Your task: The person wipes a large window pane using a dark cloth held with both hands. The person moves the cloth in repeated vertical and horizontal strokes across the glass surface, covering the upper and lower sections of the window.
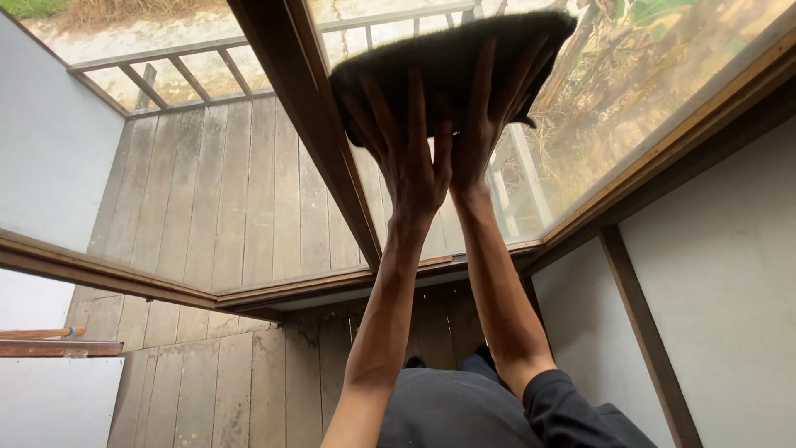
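Note:
Both my arms reach forward and press a dark, thick cloth pad (448,58) flat against a glass window pane. My left hand (406,149) lies spread under the pad's left half, fingers fanned upward. My right hand (485,124) sits beside it, touching it at the wrist, with fingers spread under the pad's right half. The pad covers the fingertips of both hands and sits just right of a dark wooden window frame post (315,124).
Beyond the glass lie a weathered plank deck (224,199) and a wooden railing (182,75). A wooden sill (274,290) runs below the window. White walls flank both sides (721,274). An orange-handled tool (37,333) rests on a ledge at left.

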